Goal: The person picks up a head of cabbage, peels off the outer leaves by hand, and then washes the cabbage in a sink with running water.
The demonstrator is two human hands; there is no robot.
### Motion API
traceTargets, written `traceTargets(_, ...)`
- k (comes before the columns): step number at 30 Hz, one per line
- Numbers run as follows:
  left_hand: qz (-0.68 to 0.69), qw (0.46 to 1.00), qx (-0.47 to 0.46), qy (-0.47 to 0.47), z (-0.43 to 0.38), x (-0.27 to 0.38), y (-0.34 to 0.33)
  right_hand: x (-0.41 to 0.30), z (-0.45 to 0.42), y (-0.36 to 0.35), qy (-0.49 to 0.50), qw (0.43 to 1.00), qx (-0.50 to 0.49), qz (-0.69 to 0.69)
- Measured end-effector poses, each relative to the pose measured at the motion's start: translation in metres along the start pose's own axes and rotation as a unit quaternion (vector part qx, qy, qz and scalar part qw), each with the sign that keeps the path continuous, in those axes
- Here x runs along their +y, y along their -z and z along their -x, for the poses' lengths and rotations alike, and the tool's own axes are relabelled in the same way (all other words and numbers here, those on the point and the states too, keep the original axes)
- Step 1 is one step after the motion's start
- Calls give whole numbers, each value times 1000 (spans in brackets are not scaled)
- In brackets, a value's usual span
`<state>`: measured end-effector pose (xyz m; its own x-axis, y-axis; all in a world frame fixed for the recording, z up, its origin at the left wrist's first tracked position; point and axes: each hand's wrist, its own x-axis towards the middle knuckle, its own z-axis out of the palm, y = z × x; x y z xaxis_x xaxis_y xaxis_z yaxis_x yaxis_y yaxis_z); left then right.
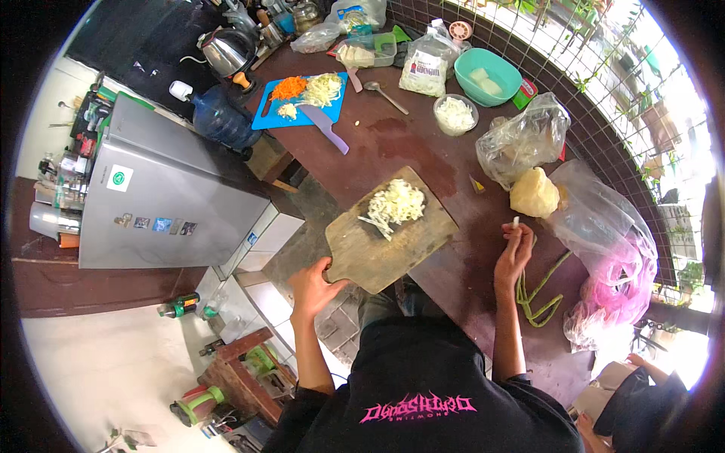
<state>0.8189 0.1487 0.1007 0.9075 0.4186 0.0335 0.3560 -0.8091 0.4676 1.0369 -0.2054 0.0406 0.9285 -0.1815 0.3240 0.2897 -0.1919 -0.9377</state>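
Observation:
My left hand (pixel 313 287) grips the handle end of a worn wooden cutting board (pixel 405 257), which is held out over the table's near edge. A heap of pale shredded vegetable (pixel 396 202) lies on the board's far half, with a few longer strips at its near side. My right hand (pixel 514 255) is raised to the right of the board, pinching a small white piece (pixel 516 221) between thumb and fingers. Just beyond that hand, a pale yellow lump (pixel 534 193), possibly a peeled root vegetable, rests against clear plastic bags.
A blue cutting board (pixel 266 116) carries shredded carrot (pixel 289 88), pale shreds and a purple knife (pixel 324 127). Behind stand a tub of white pieces (pixel 455 114) and a turquoise bowl (pixel 488 76). Green cord (pixel 524 306) and a pink bag (pixel 614 294) lie right. Another person (pixel 640 405) sits lower right.

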Motion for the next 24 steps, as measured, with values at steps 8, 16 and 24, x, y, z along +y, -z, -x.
traceTargets(8, -38, 993, -92, -62, -52, 24, -4, -25, -7, -18, -14, 994, -55, -89)
traceTargets(16, -4, 991, -71, -111, -83, 22, -7, -42, -4, -42, -27, 985, -98, -136)
traceTargets(24, -65, 985, 18, -162, -113, 14, -10, -47, -19, -37, -35, 977, -69, -199)
